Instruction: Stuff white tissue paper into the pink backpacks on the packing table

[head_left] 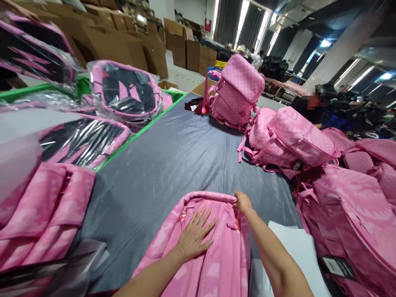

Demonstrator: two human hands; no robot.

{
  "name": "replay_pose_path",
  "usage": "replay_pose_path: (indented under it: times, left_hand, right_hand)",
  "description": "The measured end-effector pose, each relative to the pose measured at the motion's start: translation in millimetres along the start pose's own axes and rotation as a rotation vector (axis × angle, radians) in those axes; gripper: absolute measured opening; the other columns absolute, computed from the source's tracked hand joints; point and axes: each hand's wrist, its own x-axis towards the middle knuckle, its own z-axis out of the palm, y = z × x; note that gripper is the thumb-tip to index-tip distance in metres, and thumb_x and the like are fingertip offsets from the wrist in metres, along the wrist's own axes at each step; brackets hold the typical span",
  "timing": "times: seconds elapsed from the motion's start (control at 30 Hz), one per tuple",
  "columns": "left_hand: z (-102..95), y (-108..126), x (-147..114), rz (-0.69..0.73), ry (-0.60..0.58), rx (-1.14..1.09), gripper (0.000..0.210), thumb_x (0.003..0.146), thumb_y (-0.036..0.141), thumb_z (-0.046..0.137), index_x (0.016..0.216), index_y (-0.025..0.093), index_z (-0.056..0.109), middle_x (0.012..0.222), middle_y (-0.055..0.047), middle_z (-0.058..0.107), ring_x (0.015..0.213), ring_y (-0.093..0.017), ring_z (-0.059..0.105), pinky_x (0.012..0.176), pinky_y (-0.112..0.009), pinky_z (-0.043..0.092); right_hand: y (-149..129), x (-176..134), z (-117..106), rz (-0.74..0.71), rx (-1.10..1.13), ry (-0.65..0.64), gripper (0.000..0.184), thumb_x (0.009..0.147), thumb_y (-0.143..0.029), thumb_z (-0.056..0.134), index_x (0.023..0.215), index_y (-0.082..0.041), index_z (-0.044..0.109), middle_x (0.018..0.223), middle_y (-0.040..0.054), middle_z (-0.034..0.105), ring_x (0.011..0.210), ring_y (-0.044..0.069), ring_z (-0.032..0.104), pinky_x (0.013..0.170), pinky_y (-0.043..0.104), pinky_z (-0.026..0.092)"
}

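Left hand (pixel 194 237) lies spread flat on the pink backpack (pixel 204 251) at lower centre, right hand (pixel 243 202) pinching its top edge; recommend firm, even pressure against the dark surface (pixel 173 161).

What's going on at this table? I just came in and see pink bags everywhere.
A person is working on a pink backpack lying flat on the dark table. The left hand presses flat on its back panel, while the right hand grips its top edge. More pink backpacks are piled to the right, and bagged ones sit on the left. White paper lies by the right arm.
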Motion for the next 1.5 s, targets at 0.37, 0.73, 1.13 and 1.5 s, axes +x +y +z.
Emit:
replay_pose_path:
  times: [0.37, 0.73, 1.13, 1.5]
  left_hand:
    - [6.9, 7, 11, -0.119, -0.077, -0.162, 0.099, 0.067, 0.04, 0.073, 0.157, 0.022, 0.035, 0.157, -0.014, 0.048, 0.147, -0.04, 0.039, 0.123, -0.06, 0.03]
    - [-4.8, 12, 17, -0.178, -0.071, -0.275, 0.101, 0.063, 0.031, 0.071, 0.157, 0.022, 0.033, 0.156, -0.013, 0.049, 0.145, -0.04, 0.043, 0.121, -0.06, 0.035]
    - [-9.9, 10, 18, -0.139, -0.094, -0.262, 0.093, 0.077, 0.042, 0.07, 0.159, 0.027, 0.028, 0.162, -0.011, 0.041, 0.148, -0.037, 0.039, 0.125, -0.058, 0.027]
    - [-20.2, 5, 49, -0.247, -0.217, -0.213, 0.055, 0.096, 0.046, 0.054, 0.143, 0.018, 0.055, 0.153, -0.014, 0.053, 0.143, -0.036, 0.045, 0.12, -0.057, 0.032]
  right_hand:
    - [-109, -11, 49, -0.44, 0.017, 0.398, 0.049, 0.092, -0.001, 0.037, 0.131, -0.019, 0.062, 0.131, 0.0107, 0.069, 0.12, 0.025, 0.062, 0.102, 0.041, 0.05]
    - [-115, 3, 61, -0.236, 0.039, 0.475, 0.028, 0.091, -0.009, 0.046, 0.098, -0.022, 0.07, 0.102, 0.0083, 0.072, 0.098, 0.025, 0.066, 0.085, 0.036, 0.052]
    - [-135, 33, 27, -0.061, 0.241, 0.266, 0.02, 0.093, -0.016, 0.055, 0.102, -0.013, 0.072, 0.107, 0.013, 0.074, 0.1, 0.029, 0.071, 0.078, 0.034, 0.053]
    - [-80, -194, 106, -0.354, 0.305, 0.491, 0.051, 0.099, -0.031, 0.048, 0.149, -0.035, 0.044, 0.148, 0.0067, 0.057, 0.139, 0.029, 0.05, 0.116, 0.052, 0.044]
